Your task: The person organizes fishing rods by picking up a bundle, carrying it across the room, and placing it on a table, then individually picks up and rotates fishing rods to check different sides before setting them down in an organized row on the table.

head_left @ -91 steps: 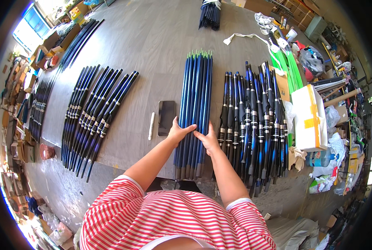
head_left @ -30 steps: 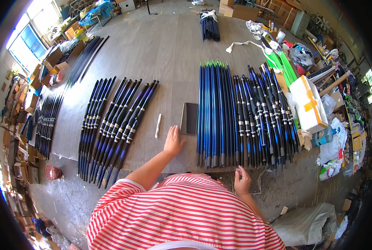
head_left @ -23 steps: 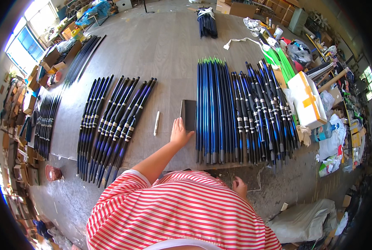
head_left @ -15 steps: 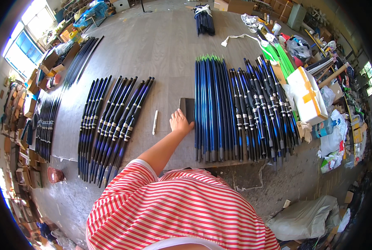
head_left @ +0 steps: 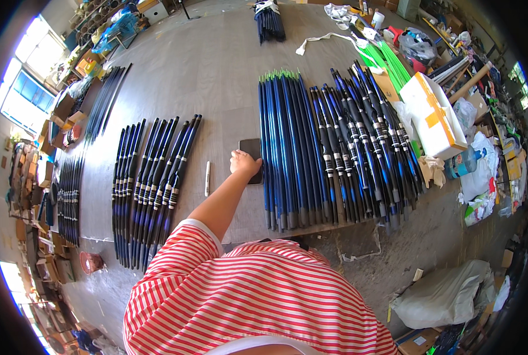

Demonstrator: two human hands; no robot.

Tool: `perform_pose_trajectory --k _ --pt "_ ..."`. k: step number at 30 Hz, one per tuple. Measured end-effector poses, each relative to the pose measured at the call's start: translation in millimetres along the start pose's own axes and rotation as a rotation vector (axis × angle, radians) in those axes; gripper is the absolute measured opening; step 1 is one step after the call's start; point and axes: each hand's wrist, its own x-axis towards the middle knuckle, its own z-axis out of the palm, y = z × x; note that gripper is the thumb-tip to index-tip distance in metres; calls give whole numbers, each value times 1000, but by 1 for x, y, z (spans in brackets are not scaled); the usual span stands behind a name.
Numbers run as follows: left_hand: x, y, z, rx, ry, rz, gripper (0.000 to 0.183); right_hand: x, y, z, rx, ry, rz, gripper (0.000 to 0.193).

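Dark phone [head_left: 251, 144] lies flat; partly covered by left hand [head_left: 244, 163]; just beside blue rods [head_left: 284, 154].

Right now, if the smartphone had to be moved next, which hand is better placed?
Probably the left hand: it is over the smartphone, left of the green-tipped blue rods, while the right hand is out of view.

The phone [head_left: 250, 144] is black, on a grey bench [head_left: 211, 77]. Just right of it, the rods [head_left: 284, 148] are deep glossy blue with bright green tips; farther right, banded rods [head_left: 367, 139] mix black, blue and silvery white. Left of the phone, the pen [head_left: 208, 177] is white. Nearer the wearer than the phone, the shirt [head_left: 252, 296] is striped red and white.
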Motion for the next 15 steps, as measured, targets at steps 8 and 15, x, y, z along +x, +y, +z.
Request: perform_pose_trajectory --k 8,15 --pt "-18 -85 48 -461 256 331 61 34 -2 -18 -158 -187 1 28" --pt "-126 -171 60 -215 377 675 50 31 -208 -149 -192 -449 -178 26"
